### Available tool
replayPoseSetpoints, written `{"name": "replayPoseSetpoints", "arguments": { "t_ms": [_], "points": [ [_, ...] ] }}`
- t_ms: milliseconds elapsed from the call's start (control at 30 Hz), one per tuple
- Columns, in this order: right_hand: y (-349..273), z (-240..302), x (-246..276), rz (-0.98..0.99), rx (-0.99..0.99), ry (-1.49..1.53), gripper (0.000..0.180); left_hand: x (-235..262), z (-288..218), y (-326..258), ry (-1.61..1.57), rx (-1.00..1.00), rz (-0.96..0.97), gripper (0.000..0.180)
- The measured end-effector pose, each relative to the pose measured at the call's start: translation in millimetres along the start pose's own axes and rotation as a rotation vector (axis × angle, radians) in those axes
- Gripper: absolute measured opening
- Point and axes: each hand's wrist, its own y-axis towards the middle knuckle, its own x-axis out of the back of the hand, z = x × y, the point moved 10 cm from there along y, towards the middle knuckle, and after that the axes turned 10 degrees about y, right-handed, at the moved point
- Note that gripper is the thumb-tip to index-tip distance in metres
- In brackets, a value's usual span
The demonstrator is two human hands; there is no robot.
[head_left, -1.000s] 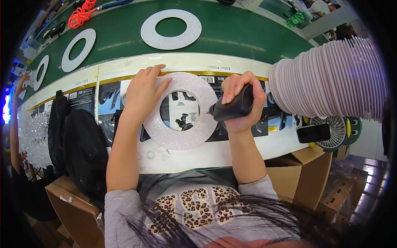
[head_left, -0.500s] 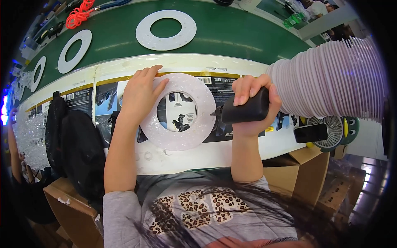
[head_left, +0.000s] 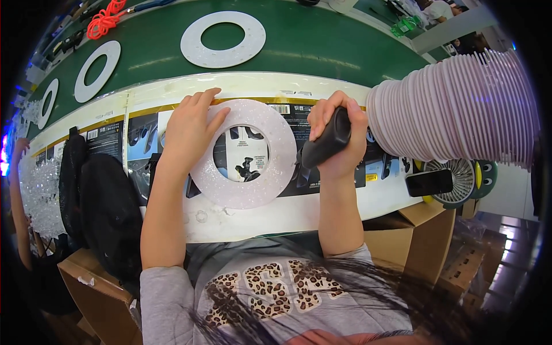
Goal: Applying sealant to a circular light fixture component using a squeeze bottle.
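Green belt (head_left: 322,43) runs across the top of the frame, and a pale worktop (head_left: 276,215) lies below it, covered with dark printed sheets.

At the far left, white rings lie on the belt: 1 small ring (head_left: 47,102) near the rim, 1 ring (head_left: 96,70) a bit higher, and 1 big ring (head_left: 223,39) at the top middle. An orange cord (head_left: 102,18) is curled at the upper left. A black bag (head_left: 106,210) hangs at the left side, just above a brown box (head_left: 95,293).

In the middle, the left hand (head_left: 192,129) lies flat and open on the upper left part of the sparkly white ring (head_left: 244,154), pressing it down on the worktop. Just to the right of the ring, the right hand (head_left: 339,135) is closed tight around a black tool (head_left: 325,141). The tool's tip points down and left, right at the ring's right edge.

A moment ago the tool lay more level and its tip sat a little way off from the ring. Now the tip has dropped closer to the rim, and the ring sits in the same spot under the left hand. It looks like the tool is being brought in to work on the ring's edge.

At the right, a tall stack of pale pink rings (head_left: 454,109) lies on its side. Below it are a black phone (head_left: 428,182) and a small round fan (head_left: 457,181).
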Motion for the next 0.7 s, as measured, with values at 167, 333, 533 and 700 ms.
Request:
{"name": "replayPoseSetpoints", "arguments": {
  "t_ms": [167, 333, 533, 700],
  "points": [
    [-0.8, -3.6, 0.4, -0.007, -0.001, 0.002, 0.040, -0.7, 0.8, -1.2, 0.006, 0.002, 0.004, 0.039],
    [-1.0, -3.7, -0.2, 0.002, -0.003, -0.002, 0.039, 2.7, -4.3, -0.7, -0.015, 0.007, 0.025, 0.049],
    [-0.3, -3.9, -0.8, -0.004, 0.002, -0.003, 0.039, 2.4, -7.0, -0.9, 0.005, -0.005, 0.035, 0.056],
    [0.1, -5.1, 1.1, -0.007, -0.003, -0.004, 0.039, 2.9, -8.2, -0.7, -0.008, -0.021, 0.022, 0.055]
  ]
}}
